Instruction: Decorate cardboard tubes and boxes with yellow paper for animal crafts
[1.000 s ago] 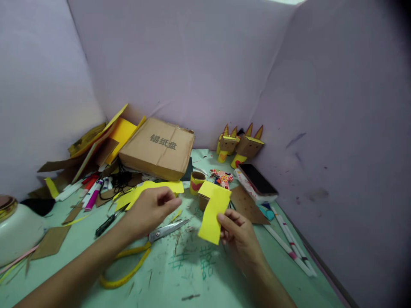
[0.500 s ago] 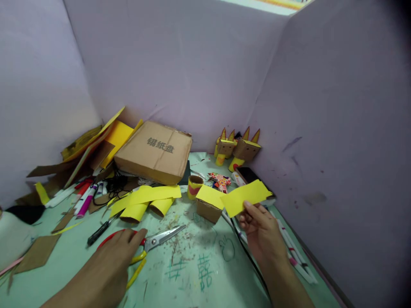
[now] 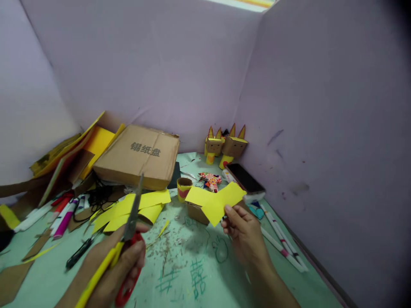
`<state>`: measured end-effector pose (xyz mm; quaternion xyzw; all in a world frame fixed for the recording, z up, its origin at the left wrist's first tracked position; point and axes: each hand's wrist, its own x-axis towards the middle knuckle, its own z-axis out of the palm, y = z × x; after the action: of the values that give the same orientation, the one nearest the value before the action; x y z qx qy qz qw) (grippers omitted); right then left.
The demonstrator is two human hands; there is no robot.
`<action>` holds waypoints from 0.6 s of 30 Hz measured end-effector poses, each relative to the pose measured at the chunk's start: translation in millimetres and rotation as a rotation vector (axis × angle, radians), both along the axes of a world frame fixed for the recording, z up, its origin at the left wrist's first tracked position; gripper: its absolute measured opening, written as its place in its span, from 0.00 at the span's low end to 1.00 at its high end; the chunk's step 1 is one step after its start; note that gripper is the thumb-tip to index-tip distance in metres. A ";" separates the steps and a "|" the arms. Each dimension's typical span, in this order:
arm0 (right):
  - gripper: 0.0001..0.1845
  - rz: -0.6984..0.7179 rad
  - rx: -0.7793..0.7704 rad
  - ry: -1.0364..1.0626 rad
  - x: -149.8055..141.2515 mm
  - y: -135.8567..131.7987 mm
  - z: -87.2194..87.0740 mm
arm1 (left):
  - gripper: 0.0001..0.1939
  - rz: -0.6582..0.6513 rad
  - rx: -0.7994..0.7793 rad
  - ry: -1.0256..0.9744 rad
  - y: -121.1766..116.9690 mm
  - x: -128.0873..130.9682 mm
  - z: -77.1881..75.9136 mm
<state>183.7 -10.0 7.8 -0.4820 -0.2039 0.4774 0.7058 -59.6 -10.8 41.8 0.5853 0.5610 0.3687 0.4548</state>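
My left hand [image 3: 114,261] is closed around scissors [image 3: 133,214] with one yellow and one red handle; their blades point up and away from me. Between the thumb and fingers of my right hand [image 3: 242,226] is a piece of yellow paper [image 3: 221,201], held up in front of a small brown cardboard box [image 3: 196,212]. That box has a yellow top, which the paper overlaps in view; whether they touch I cannot tell. Just behind stands a short cardboard tube [image 3: 184,190] with yellow and red on it. Yellow paper pieces [image 3: 128,207] lie beyond my left hand, over yellow-covered rolls.
A large cardboard box [image 3: 135,156] sits at the back left beside leaning yellow and brown sheets [image 3: 90,149]. Markers [image 3: 66,220] and a black-handled cutter [image 3: 80,252] lie at left. Two horned cardboard figures [image 3: 234,145], a phone [image 3: 245,179] and white sticks [image 3: 285,241] are at right.
My left hand has reached down to the scissors, taken hold of them and lifted them off the table. My right hand swung the yellow paper right, then back in front of the small box.
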 end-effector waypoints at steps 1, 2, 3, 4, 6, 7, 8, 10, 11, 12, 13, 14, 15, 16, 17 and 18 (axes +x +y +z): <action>0.19 0.041 -0.008 -0.006 -1.9 -1.1 -0.6 | 0.19 -0.014 0.031 -0.052 3.4 11.1 0.9; 0.19 0.091 -0.019 -0.008 -4.7 -2.5 -1.2 | 0.18 -0.037 0.064 -0.092 7.5 20.4 0.4; 0.18 0.148 -0.035 -0.010 -8.4 -4.2 -1.9 | 0.18 -0.047 0.081 -0.124 11.9 27.3 -1.3; 0.18 0.216 -0.053 -0.012 -13.0 -6.1 -2.7 | 0.18 -0.050 0.085 -0.159 15.9 31.8 -4.3; 0.18 0.367 -0.086 -0.013 -23.8 -10.1 -5.1 | 0.22 -0.036 0.041 -0.246 20.5 34.8 -12.9; 0.18 0.437 -0.100 -0.011 -29.3 -11.9 -6.8 | 0.24 -0.031 0.013 -0.303 20.5 34.2 -17.7; 0.19 0.500 -0.114 -0.010 -34.5 -13.5 -8.7 | 0.25 -0.029 -0.011 -0.356 19.0 33.1 -22.3; 0.20 0.590 -0.140 -0.009 -42.7 -15.4 -12.7 | 0.27 -0.036 -0.033 -0.439 13.1 31.2 -29.7; 0.21 0.612 -0.152 -0.008 -45.5 -15.8 -14.5 | 0.27 -0.037 -0.034 -0.463 9.5 30.9 -32.4; 0.22 0.629 -0.161 -0.008 -47.4 -15.9 -16.1 | 0.28 -0.028 -0.029 -0.480 6.3 31.2 -34.4; 0.22 0.638 -0.166 -0.007 -48.4 -15.7 -17.3 | 0.28 -0.012 -0.012 -0.491 3.5 31.8 -35.9; 0.21 0.638 -0.167 -0.002 -48.7 -15.3 -18.0 | 0.29 0.014 0.017 -0.500 1.5 32.5 -37.0; 0.20 0.632 -0.165 0.009 -48.6 -14.9 -18.2 | 0.28 0.037 0.056 -0.492 0.2 33.0 -37.6; 0.19 0.622 -0.162 0.026 -48.1 -14.5 -17.9 | 0.27 0.051 0.098 -0.472 -0.2 33.0 -37.7; 0.17 0.610 -0.155 0.047 -47.5 -14.2 -17.2 | 0.25 0.045 0.129 -0.449 0.2 32.4 -37.1; 0.16 0.600 -0.148 0.071 -46.9 -14.0 -16.2 | 0.22 0.028 0.141 -0.413 1.3 31.0 -35.8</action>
<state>136.8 -24.0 -8.4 -0.4336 -0.2769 0.6945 0.5031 -28.7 -9.5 6.0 0.5198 0.4369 0.5253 0.5128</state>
